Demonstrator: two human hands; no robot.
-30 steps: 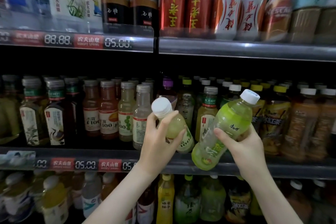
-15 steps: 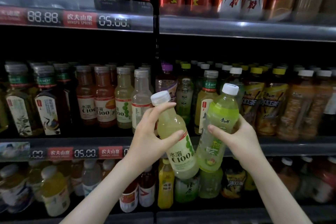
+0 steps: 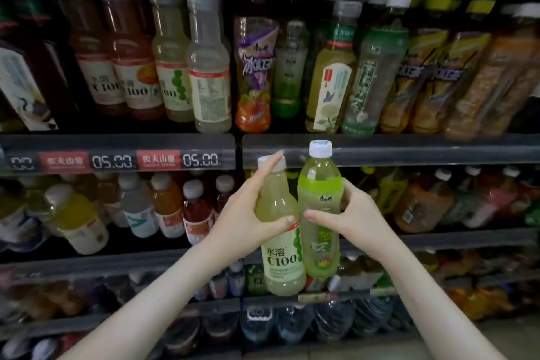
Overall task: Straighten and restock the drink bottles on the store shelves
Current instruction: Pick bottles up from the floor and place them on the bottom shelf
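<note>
My left hand [image 3: 242, 219] grips a pale yellow C100 bottle [image 3: 282, 260] with a white cap, thumb across its shoulder and a finger up by the cap. My right hand [image 3: 355, 219] grips a bright green tea bottle [image 3: 320, 231] with a white cap, held upright. The two bottles touch side by side in front of the shelf rail [image 3: 409, 149]. Above it stand matching C100 bottles [image 3: 172, 67] and green tea bottles [image 3: 372, 73] in rows.
Shelves full of drink bottles fill the view. A purple-capped bottle [image 3: 255, 67] stands at the divider of the upper row. Price tags [image 3: 159, 159] sit on the left rail. Lower shelves hold orange, yellow and water bottles [image 3: 137, 207], several leaning.
Both hands have come down and closer together with their bottles, which now stand upright and touching. The view has tilted down, so the shelves have shifted up in the frame.
</note>
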